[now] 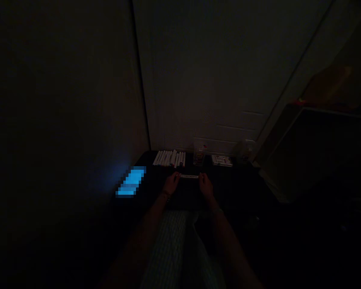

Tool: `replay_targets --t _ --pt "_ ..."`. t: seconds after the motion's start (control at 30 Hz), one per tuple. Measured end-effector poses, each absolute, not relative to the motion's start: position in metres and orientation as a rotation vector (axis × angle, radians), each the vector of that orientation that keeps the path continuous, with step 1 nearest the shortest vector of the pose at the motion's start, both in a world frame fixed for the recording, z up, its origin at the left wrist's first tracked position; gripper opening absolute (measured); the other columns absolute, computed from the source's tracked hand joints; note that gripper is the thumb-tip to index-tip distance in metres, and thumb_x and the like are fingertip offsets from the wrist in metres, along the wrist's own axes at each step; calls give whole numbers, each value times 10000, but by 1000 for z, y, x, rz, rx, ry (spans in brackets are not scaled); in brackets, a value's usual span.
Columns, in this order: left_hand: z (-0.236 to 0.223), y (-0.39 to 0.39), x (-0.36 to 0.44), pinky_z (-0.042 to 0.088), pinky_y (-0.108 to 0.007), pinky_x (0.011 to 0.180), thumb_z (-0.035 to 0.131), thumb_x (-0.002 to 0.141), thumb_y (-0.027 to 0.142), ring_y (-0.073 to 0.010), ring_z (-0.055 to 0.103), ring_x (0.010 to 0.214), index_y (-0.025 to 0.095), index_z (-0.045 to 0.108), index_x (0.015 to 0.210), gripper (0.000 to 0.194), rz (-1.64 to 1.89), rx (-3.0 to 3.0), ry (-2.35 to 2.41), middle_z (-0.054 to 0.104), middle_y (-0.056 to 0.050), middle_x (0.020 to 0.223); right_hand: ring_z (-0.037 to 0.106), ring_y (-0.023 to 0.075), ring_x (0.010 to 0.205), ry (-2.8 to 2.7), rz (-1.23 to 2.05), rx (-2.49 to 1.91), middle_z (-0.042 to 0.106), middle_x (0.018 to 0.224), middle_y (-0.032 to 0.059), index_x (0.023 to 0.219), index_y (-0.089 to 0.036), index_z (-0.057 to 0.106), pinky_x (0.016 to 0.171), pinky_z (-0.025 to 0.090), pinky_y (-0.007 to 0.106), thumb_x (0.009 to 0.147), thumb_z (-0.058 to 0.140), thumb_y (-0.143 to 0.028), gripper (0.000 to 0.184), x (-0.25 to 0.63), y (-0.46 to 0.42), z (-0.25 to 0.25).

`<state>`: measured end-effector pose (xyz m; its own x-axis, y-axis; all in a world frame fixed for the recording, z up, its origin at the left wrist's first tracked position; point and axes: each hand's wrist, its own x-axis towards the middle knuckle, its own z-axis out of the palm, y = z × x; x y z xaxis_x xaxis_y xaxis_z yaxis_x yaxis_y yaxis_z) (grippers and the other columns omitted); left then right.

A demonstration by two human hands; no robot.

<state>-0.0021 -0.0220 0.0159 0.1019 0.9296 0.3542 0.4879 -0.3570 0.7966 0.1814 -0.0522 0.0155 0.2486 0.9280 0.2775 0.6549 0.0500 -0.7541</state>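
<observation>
On my feed, my left hand and right hand pinch opposite ends of a white pen-like stick, just in front of a row of similar sticks, any lettering too dark to read.

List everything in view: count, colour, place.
dark tabletop: one, black, under everything below
white cylindrical tubes: about ten, white, in a row at the far edge
transparent jar: one, mixed contents, right of the tubes
flat printed packet: one, white, right of the jar
small dim jar: one, colour unclear, far right corner
glowing rectangular screen: one, blue, pixelated, left edge
white slim bar: one, white, between the hands
panelled door: one, pale, behind the table
dark furniture: one, black, right
striped fabric: one, pale green, on the lap
left hand: on the bar's left end, dark band on wrist
right hand: on the bar's right end
</observation>
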Motion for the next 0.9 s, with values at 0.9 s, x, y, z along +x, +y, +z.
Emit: replay_targets --t 0.9 --pt "10 -17 -2 411 -236 757 325 818 437 -163 571 866 172 566 955 384 1117 1977 1438 634 -42 943 510 132 781 -1437 447 -1533 562 851 8 875 -213 496 686 357 225 858 228 -421 340 185 -43 4"
